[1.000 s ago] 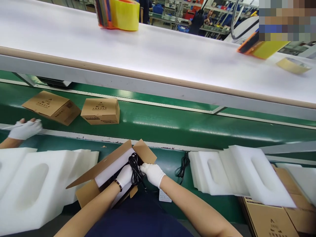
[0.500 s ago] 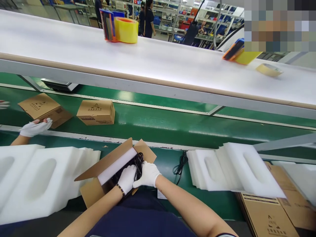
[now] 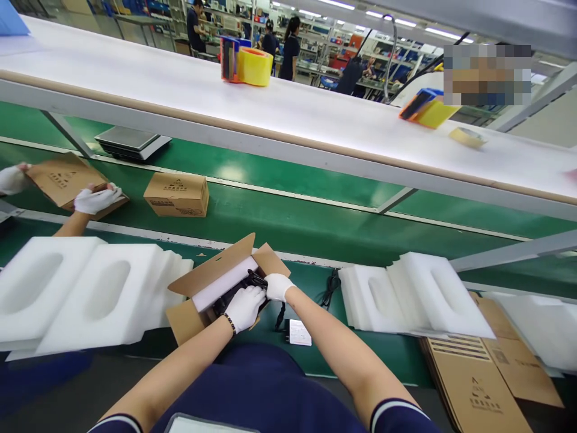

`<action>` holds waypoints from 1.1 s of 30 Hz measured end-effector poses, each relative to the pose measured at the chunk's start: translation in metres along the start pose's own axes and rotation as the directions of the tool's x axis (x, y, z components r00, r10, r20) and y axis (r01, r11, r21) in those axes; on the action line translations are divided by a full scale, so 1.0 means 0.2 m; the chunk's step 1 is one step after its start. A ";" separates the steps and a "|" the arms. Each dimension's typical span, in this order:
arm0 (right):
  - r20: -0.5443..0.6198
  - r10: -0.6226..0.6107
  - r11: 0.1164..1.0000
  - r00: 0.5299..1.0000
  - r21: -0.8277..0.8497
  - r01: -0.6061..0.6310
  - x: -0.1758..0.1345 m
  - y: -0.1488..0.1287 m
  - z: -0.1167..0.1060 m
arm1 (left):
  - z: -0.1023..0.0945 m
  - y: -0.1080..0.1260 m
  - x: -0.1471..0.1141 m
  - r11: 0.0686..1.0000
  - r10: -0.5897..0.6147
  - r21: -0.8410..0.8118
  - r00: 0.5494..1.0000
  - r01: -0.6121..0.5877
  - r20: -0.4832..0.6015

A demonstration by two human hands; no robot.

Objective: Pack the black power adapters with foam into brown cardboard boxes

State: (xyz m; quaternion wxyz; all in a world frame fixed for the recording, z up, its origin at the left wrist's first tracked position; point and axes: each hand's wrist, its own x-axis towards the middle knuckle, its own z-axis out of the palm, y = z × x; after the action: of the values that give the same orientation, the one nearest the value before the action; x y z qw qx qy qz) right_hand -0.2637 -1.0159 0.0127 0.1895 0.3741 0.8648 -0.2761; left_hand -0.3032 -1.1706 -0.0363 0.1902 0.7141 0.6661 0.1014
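An open cardboard box [image 3: 211, 278] lies tilted on the green bench in front of me, with a white foam insert [image 3: 223, 284] along its inner side. My gloved left hand [image 3: 244, 307] presses into the box's opening on a black coiled cable [image 3: 252, 281]. My gloved right hand [image 3: 277, 286] pinches the same cable at the box's right flap. Both hands touch each other over the opening. What lies deeper in the box is hidden.
Foam insert stacks sit at left [image 3: 81, 288] and right [image 3: 415, 294]. A loose black cable [image 3: 331, 287] and a small white card [image 3: 300, 332] lie nearby. Flat cartons [image 3: 478, 379] are at lower right. A sealed box [image 3: 177, 193] rides the conveyor. A co-worker's gloved hands [image 3: 94, 198] hold another box at left.
My hands have pushed the black cable down into the box. The view has tilted up. The co-worker's hands have taken hold of the left box on the conveyor.
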 end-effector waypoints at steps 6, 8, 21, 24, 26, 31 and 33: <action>-0.025 0.013 0.999 1.000 -0.044 -0.014 0.05 -0.06 0.00 | -0.01 -0.07 -0.03 0.999 0.052 -0.010 0.999 -0.053 -0.012; -0.029 0.021 0.998 0.999 -0.058 -0.022 0.07 -0.06 0.01 | 0.00 -0.07 -0.02 0.997 0.072 -0.019 0.997 -0.072 -0.008; 0.061 -0.144 0.987 0.988 -0.063 0.148 -0.10 0.03 0.07 | 0.04 0.03 -0.02 0.997 -0.077 -0.032 0.994 0.075 -0.080; 0.086 -0.183 0.981 0.979 -0.054 0.188 -0.13 0.05 0.10 | 0.06 0.08 0.00 0.982 -0.189 -0.030 0.977 0.187 -0.099; 0.104 -0.209 0.975 0.972 -0.051 0.215 -0.14 0.07 0.09 | 0.07 0.12 0.00 0.968 -0.251 -0.037 0.960 0.248 -0.124; 0.155 -0.285 0.952 0.946 -0.065 0.298 -0.15 0.10 0.07 | 0.06 0.16 -0.02 0.961 -0.274 -0.073 0.954 0.267 -0.124; 0.164 -0.318 0.940 0.934 -0.073 0.333 -0.15 0.10 0.07 | 0.06 0.15 -0.02 0.967 -0.249 -0.082 0.965 0.242 -0.088</action>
State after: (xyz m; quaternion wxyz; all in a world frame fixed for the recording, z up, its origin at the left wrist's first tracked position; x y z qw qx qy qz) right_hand -0.2284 -1.0297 0.0103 0.2241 0.1936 0.9108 -0.2875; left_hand -0.2720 -1.1772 -0.0339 0.1935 0.6131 0.7538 0.1355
